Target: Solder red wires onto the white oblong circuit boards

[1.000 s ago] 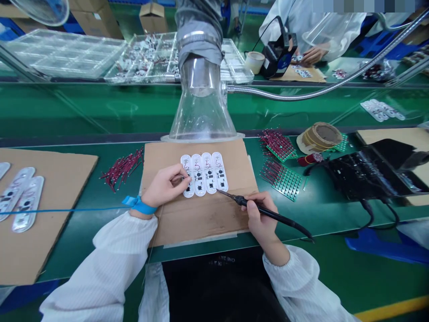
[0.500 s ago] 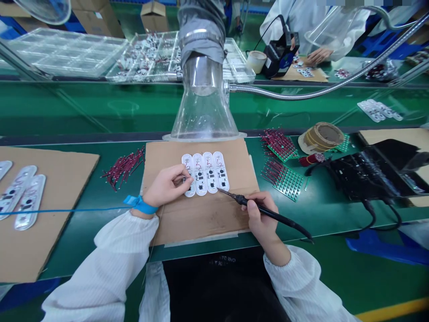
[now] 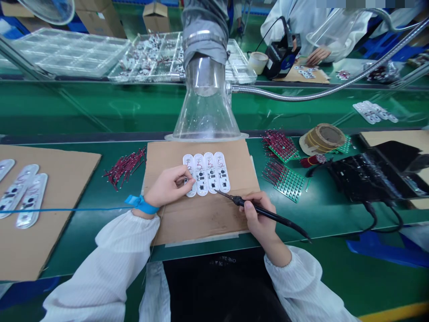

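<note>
Four white boards (image 3: 211, 173) lie mid-frame. The left hand (image 3: 167, 185), pinched closed, partly covers the leftmost; any hold is unclear. The right hand (image 3: 258, 215) wraps a soldering iron (image 3: 239, 201). Upper centre, a clear funnel (image 3: 206, 114) hangs.

We've got an electronics workshop here: soldering iron (image 3: 275, 217), circuit boards (image 3: 211, 176), clear extractor funnel (image 3: 206, 117). Background's fuzzy, but we think another person (image 3: 306, 22) works opposite.
</note>
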A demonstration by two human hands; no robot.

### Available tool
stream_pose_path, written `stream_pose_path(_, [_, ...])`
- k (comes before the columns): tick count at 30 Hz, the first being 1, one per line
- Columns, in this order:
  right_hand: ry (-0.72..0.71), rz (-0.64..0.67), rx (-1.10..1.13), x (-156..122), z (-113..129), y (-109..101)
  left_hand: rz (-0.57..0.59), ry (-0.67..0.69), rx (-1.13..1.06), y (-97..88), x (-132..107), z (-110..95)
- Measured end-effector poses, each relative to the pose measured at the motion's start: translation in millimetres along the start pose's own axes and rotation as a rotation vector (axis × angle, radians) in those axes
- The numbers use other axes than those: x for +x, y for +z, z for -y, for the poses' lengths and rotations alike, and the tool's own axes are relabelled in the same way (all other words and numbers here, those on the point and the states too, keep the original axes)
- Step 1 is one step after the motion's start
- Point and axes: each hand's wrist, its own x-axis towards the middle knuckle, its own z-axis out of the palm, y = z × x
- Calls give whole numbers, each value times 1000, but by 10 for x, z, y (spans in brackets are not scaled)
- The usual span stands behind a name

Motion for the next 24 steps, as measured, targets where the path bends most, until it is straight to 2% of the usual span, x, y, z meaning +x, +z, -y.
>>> stream_pose_path(19, [13, 70, -15, -16, -45, -15, 26, -24, -11, -16, -1, 7])
stream_pose_path(24, [-4, 53, 0, 12, 26, 0, 22, -23, -27, -31, 0, 1])
